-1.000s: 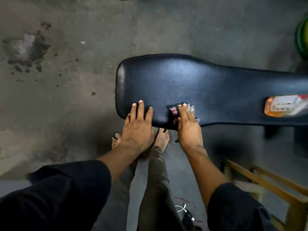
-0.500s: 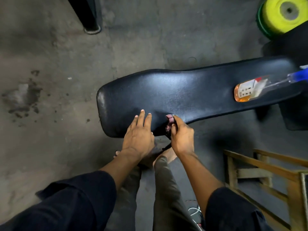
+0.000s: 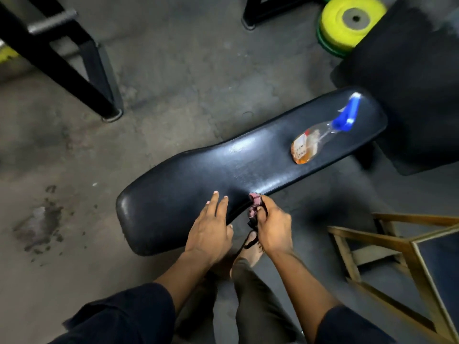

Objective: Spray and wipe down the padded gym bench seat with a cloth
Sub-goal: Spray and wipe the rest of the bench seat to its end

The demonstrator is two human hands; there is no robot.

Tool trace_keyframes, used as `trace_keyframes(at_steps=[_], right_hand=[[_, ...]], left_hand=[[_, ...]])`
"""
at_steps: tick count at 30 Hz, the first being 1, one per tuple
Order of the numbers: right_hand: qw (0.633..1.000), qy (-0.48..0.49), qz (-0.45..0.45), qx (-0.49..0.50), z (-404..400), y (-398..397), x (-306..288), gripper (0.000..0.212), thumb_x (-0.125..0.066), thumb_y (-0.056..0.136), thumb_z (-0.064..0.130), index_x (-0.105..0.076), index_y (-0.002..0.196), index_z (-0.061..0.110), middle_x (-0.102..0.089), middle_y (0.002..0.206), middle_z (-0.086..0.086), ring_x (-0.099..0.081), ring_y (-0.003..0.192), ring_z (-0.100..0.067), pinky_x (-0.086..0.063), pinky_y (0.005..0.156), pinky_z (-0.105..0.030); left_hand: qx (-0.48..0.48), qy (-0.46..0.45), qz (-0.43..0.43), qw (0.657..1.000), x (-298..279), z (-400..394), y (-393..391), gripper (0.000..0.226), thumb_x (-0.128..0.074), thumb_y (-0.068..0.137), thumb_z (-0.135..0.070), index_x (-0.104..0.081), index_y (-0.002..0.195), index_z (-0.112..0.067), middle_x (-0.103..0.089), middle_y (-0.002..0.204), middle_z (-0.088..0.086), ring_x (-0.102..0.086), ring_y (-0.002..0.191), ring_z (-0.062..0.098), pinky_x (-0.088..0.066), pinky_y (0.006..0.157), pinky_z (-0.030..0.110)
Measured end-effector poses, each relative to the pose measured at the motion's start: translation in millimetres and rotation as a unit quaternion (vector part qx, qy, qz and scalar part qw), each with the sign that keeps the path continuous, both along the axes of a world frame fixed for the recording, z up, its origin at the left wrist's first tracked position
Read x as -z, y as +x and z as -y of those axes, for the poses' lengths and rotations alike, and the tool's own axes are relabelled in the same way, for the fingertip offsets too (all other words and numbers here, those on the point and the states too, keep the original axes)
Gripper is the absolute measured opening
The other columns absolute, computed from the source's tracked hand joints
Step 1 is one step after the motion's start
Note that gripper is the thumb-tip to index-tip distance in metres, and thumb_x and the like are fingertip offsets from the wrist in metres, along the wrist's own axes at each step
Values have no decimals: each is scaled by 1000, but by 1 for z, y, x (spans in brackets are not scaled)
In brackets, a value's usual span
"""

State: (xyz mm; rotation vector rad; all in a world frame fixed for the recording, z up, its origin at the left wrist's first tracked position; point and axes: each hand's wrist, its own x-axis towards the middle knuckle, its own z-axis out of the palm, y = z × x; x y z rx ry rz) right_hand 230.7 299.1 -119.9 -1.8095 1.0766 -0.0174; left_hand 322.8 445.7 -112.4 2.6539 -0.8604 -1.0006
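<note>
The black padded bench seat (image 3: 198,175) runs diagonally from lower left to upper right. My left hand (image 3: 211,229) lies flat on its near edge, fingers spread and holding nothing. Just to the right, my right hand (image 3: 272,229) is closed on a bunched pink-and-dark cloth (image 3: 254,206), pressed against the seat's near side edge. A clear spray bottle (image 3: 320,140) with orange liquid and a blue trigger head lies on its side at the seat's far right end.
A black metal frame leg (image 3: 74,70) stands on the concrete floor at upper left. Yellow weight plates (image 3: 347,23) lie at top right beside a black pad (image 3: 409,83). A wooden stool frame (image 3: 397,247) is at right. My bare feet are under the bench.
The view has swung up and left, so the bench now looks tilted and the whole bottle shows. My right hand has slid the cloth off the top surface onto the near side edge.
</note>
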Motion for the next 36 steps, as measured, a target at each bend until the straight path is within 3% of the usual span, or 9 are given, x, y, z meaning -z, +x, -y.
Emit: trace_keyframes(at_steps=[5,7,10,12,16,19,22,27,36], right_hand=[[997,-2,-13,73,43,-18,-16,52,-49,102,-1,-76,132,32,-71,79,19,-65,78,21,-38,67,8],[995,0,-23,95,59,-20,-15,53,-48,103,3,-75,131,39,-76,83,13,-70,82,9,-42,68,5],[993,21,-35,114,79,-21,-13,51,-49,105,6,-74,133,39,-81,94,6,-75,88,-5,-59,86,-14],[993,21,-38,106,88,-21,-13,50,-51,105,5,-74,136,36,-83,103,1,-77,96,-14,-59,96,-25],[992,-1,-60,108,114,-15,-19,48,-54,104,4,-75,137,31,-81,104,4,-72,100,-10,-40,80,6],[990,-8,-86,116,132,-7,-28,45,-56,105,5,-74,139,29,-83,112,-3,-74,107,-17,-41,78,-3],[986,-30,-114,118,155,1,-32,41,-59,105,7,-75,138,27,-83,118,-7,-72,112,-17,-36,80,0],[975,-23,-188,114,184,9,-29,28,-59,108,12,-75,130,16,-81,116,-20,-72,113,-39,-32,75,-21],[968,-6,-182,175,224,7,-34,42,-57,104,3,-76,135,22,-83,120,-8,-73,118,-28,-41,90,-13]], left_hand=[[-9,-47,-23,999,-21,66,13,78,-57,106,-34,-16,171,-22,0,182,-3,-28,162,26,-34,129,45],[0,-66,-27,997,-23,92,21,78,-59,106,-33,-18,171,-21,-2,182,-3,-29,162,26,-32,130,45],[23,-75,-34,996,-22,128,31,78,-60,106,-34,-20,171,-21,-3,182,-3,-29,162,29,-32,130,47],[34,-85,-39,995,-21,149,38,79,-62,105,-35,-20,171,-20,-4,182,-2,-28,163,29,-31,130,46],[47,-102,-57,992,-18,194,60,83,-64,104,-37,-18,171,-22,-7,182,-2,-22,165,25,-28,132,44],[55,-114,-74,989,-15,228,78,88,-68,102,-37,-17,172,-21,-9,182,-2,-19,167,22,-26,133,42],[62,-132,-87,985,-8,264,93,93,-74,97,-39,-20,171,-20,-13,182,1,-20,167,24,-24,134,44],[80,-132,-116,981,6,302,97,94,-79,92,-40,-27,169,-22,-18,180,1,-31,162,28,-31,130,46],[149,-147,-108,972,2,336,89,69,-80,92,-40,-50,152,-29,-51,159,-6,-54,142,27,-46,116,48]])
